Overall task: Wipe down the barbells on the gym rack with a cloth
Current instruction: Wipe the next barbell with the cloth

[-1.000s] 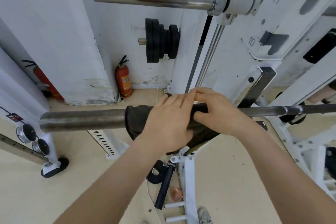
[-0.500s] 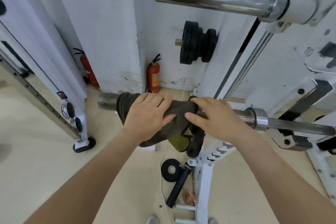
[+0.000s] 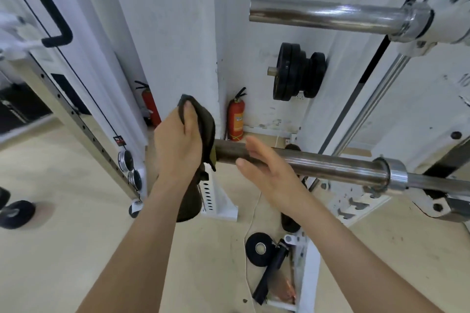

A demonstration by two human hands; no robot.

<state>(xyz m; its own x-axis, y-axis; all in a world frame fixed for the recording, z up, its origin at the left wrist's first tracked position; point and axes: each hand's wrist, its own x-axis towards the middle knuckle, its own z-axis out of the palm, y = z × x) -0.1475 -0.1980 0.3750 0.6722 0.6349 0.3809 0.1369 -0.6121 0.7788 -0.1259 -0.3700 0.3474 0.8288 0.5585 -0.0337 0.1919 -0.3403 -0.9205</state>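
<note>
Head camera looks down on the lower barbell (image 3: 330, 164), which lies across the rack with its free end to the left. The left hand (image 3: 178, 145) grips the dark cloth (image 3: 206, 129), bunched right at that end. The cloth touches the tip of the sleeve and the rest hangs below the wrist. The right hand (image 3: 267, 168) is empty, fingers straight and loosely spread, just beside the cloth; whether it touches metal I can't tell. I'd judge this the end of a pass along the sleeve. The next move calls for re-wrapping the cloth and working back toward the collar (image 3: 396, 175) — the chrome upper barbell (image 3: 325, 14) waits above.
</note>
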